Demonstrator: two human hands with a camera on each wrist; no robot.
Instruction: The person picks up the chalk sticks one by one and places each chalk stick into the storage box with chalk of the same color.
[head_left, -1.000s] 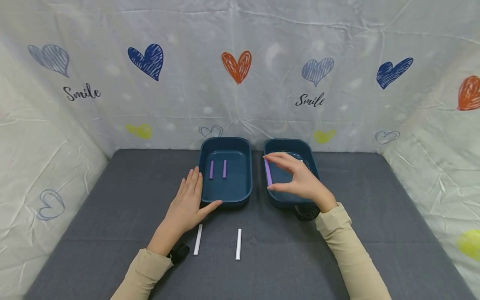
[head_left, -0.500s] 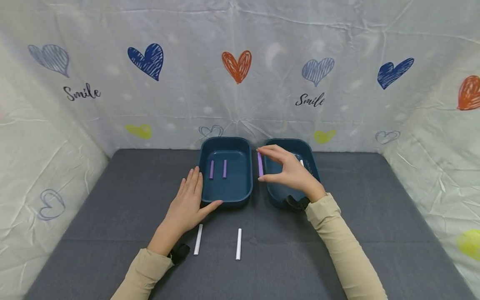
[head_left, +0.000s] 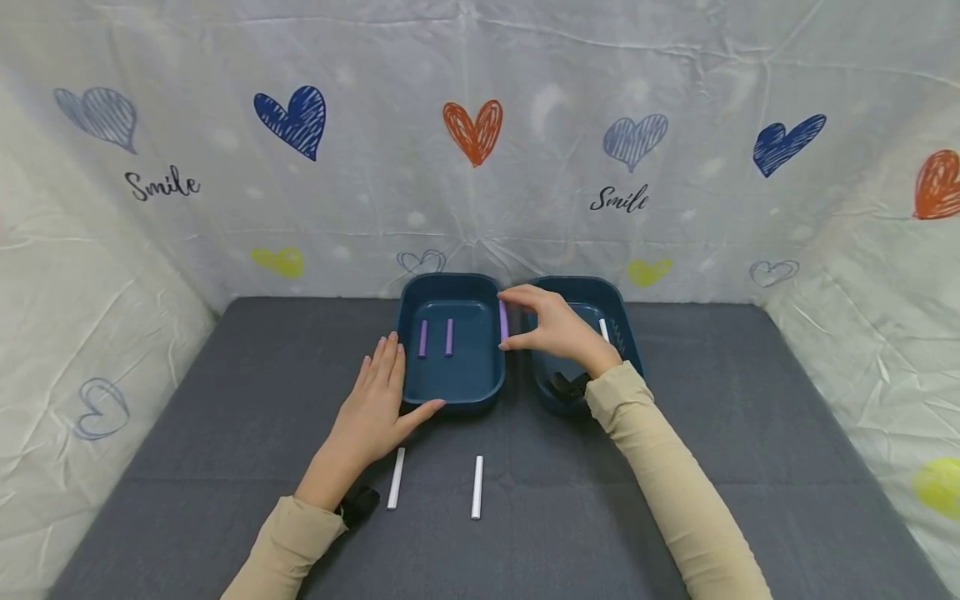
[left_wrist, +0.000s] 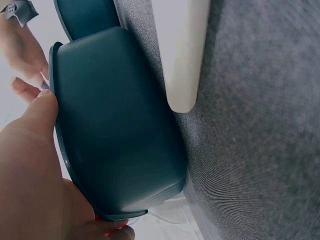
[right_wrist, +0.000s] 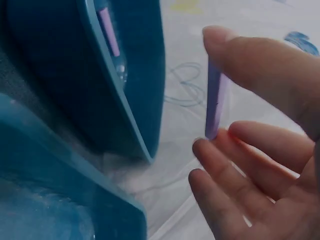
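Note:
My right hand (head_left: 558, 329) pinches a purple stick of chalk (head_left: 504, 322) by its two ends, between thumb and fingers. In the right wrist view that chalk (right_wrist: 214, 102) stands nearly upright across the pinch. It overlaps the right rim of the left dark blue bin (head_left: 453, 383). Two more purple chalks (head_left: 437, 339) lie inside this bin. Along its left side rests my left hand (head_left: 367, 417), fingers straight against the rim and thumb on the front edge. The left wrist view shows the thumb (left_wrist: 42, 107) on the bin's rim.
A second dark blue bin (head_left: 547, 367) stands to the right, partly under my right forearm, with a white chalk (head_left: 604, 331) inside. Two white chalks (head_left: 477, 487) lie on the grey cloth in front. A patterned white curtain (head_left: 480, 217) closes off the back.
My right hand has carried the purple chalk leftward, from over the right bin across the gap to the left bin's right rim. My left hand has stayed in place.

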